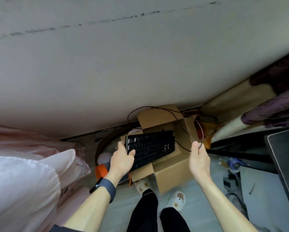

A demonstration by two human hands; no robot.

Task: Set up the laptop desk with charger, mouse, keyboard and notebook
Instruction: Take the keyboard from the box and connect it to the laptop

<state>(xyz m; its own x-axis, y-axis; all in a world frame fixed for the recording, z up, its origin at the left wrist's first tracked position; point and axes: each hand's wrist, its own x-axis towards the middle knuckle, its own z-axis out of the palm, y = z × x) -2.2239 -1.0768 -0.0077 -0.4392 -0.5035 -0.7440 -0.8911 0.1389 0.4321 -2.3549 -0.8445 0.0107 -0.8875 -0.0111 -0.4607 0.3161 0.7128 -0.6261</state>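
gripping the left end of the keyboard [150, 149], the left hand [122, 158] holds it over the open cardboard box [171, 173], long axis running away rightward toward the right hand [199, 158], which pinches its cable [201, 131] just beside the far end.

the pale floor [207, 195] carries an open cardboard box [170, 171] near its far edge, flaps up against the wall. just left of the box an orange object [101, 170] sits on the floor beside a pink bed [23, 173] along the left edge. toward the right edge, small blue and black clutter [232, 166] lies loose by a dark surface [284, 158]. two slippered feet [178, 199] stand at the near edge.
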